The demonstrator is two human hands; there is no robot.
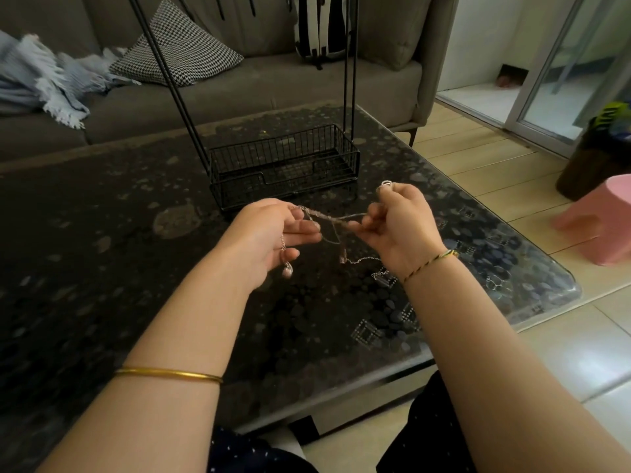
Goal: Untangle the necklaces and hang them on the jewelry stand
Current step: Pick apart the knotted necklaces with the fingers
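A grey sofa (273,87) runs behind the dark pebble-patterned table (102,233), and a pink stool (604,220) sits on the floor to the right. On the table stands the black wire stand (283,165), its basket just beyond the hands. Both hands are held above the table. The left hand (269,237) pinches one end of the twisted necklaces (327,218), fingers curled; the right hand (399,227) grips the other end, fingers closed round the chains, which are stretched between the two hands. Pendants (286,269) dangle below them.

Grey sofa (259,87), checked cushion (181,49), pink stool (604,220).
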